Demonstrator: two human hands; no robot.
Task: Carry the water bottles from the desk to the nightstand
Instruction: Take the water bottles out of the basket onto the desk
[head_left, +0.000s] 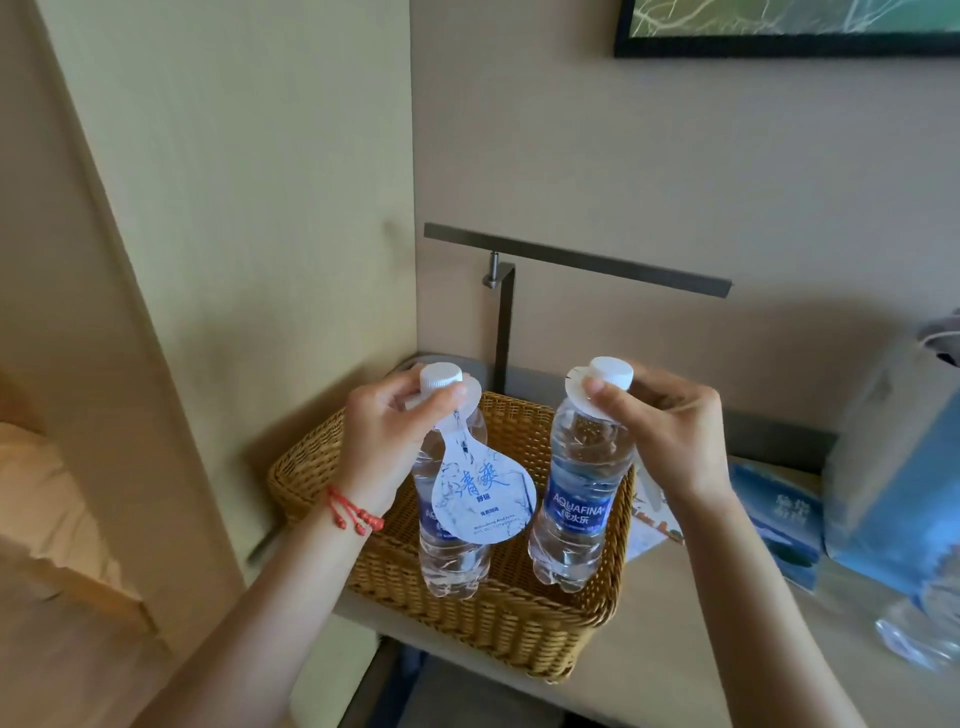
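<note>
Desk surface of pale, smooth material (691, 613) fills the near right of the scene, set into a corner of beige wall. On its left end sits a rectangular woven wicker basket of honey-brown colour (524, 618), with a dark metal L-shaped lamp arm (576, 260) rising behind it at the far side. A pale blue paper bag (893, 467) stands at the far right, and a blue printed booklet (779, 519) lies just beside it.

Two clear plastic water bottles with white screw caps and blue labels stand upright over the basket (whether their bases touch the weave or hang just above it cannot be told). The left bottle (452, 561) is on the left side of the basket; a white fan-shaped paper tag with blue script (483, 499) hangs from its neck and covers most of its label. The right bottle (576, 499) is on the right, its label reading AQUAFINA, with a white paper collar at its neck.

The left hand (384, 441), a red cord bracelet (353, 512) at its wrist, is curled closed around the left bottle's neck just under the cap. The right hand (670, 421) pinches the right bottle's neck below the cap, thumb in front, fingers wrapped behind.
</note>
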